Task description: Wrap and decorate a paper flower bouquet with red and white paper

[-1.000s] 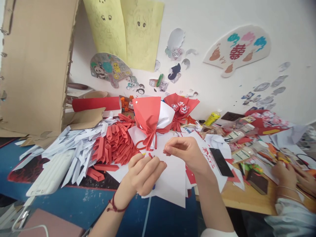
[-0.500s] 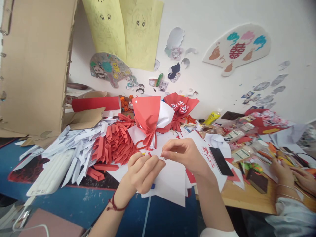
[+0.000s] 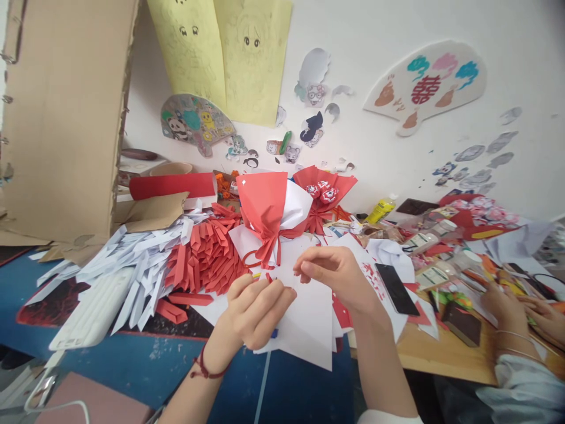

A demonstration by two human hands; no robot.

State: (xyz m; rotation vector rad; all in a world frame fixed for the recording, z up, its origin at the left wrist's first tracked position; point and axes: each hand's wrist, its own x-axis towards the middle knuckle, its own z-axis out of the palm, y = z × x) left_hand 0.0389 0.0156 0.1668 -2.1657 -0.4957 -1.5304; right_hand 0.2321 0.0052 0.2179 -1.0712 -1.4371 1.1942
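Above the white paper sheets (image 3: 304, 330), my left hand (image 3: 260, 309) is closed, its fingers curled toward the palm. A small red bit (image 3: 269, 278) shows at the edge of its fingers; the rest of what it grips is hidden. My right hand (image 3: 335, 274) is just to the right, a small gap between the two. Its thumb and fingertips are drawn together, and anything between them is too small to make out. Behind both hands stands a bouquet wrapped in red and white paper (image 3: 265, 206). Folded red paper strips (image 3: 207, 259) are heaped left of the hands.
Folded white strips (image 3: 141, 259) and a white power strip (image 3: 95, 312) lie at left, near a cardboard panel (image 3: 62, 118). A black phone (image 3: 397, 288) and glue bottles (image 3: 441, 274) are at right. Another person's hands (image 3: 505, 306) work at the right edge.
My right hand has drawn slightly back to the right, away from my left hand, and the gap between their fingertips has widened. My left hand has stayed nearly still.
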